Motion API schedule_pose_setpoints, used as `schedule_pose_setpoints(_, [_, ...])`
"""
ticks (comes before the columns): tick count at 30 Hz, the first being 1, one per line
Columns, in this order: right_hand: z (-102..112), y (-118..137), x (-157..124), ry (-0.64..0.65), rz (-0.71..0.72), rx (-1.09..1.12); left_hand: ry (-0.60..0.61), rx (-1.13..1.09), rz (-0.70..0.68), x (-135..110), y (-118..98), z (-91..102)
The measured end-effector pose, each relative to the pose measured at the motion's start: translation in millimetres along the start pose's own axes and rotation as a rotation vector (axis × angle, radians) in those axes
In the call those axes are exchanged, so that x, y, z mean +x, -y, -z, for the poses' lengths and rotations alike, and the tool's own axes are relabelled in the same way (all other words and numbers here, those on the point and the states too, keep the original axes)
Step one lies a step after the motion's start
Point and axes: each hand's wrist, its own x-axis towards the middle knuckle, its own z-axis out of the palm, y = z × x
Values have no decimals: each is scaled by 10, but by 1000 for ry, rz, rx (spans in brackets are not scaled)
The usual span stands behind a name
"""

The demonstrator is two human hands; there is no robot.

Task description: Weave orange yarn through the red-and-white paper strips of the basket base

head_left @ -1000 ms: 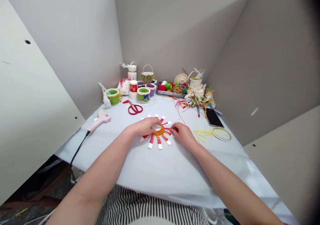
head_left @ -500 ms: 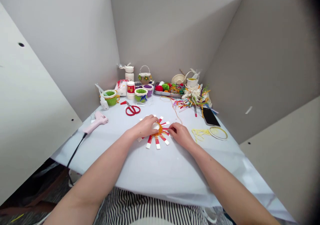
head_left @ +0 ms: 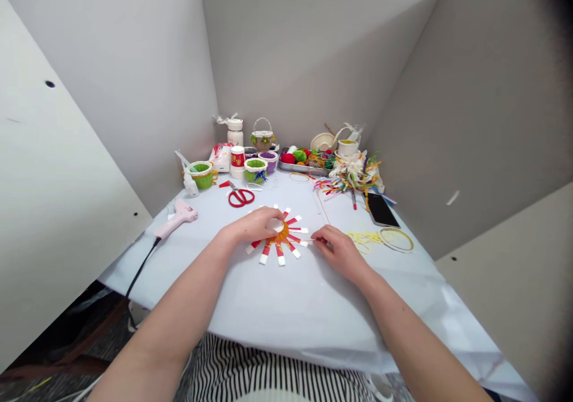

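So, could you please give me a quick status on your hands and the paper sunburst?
Left hand pressing the white centre of the paper-strip sunburst. Right hand at strip tips, grip unclear. Red scissors, pink glue gun beyond left hand.

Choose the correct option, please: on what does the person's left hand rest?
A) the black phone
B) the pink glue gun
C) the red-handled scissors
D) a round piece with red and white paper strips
D: the left hand lies over the middle of the round piece with red and white paper strips, and the strips spread out from under it.
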Motion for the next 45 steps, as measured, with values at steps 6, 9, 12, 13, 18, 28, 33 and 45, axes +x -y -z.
schedule_pose_setpoints(6, [-45, 170, -275, 102, 109, -40, 66, -58, 22, -28, -101, 53])
schedule_pose_setpoints(9, [-86, 202, -334, 122, 144, -74, 79, -71, 22, -19, -105, 46])
schedule_pose_setpoints(12, [-96, 217, -320, 105, 127, -111, 85, -89, 21, -11, -81, 36])
schedule_pose_setpoints(13, [-91, 218, -301, 87, 108, -125, 88, -92, 20, -10, -75, 35])
schedule_pose_setpoints(18, [-38, 162, -86, 44, -27, -162, 100, -99, 33, -16, -79, 47])
schedule_pose_setpoints(28, [-211, -63, 516, 65, -195, -114, 98, -104, 33, 2, -75, 34])
schedule_pose_setpoints(33, [-296, -106, 451, 26, -201, -70, 37, -105, -70, 17, -35, -21])
schedule_pose_setpoints(45, [-311, -73, 462, 0, -230, -63, -143, 15, -2, 48, -22, -128])
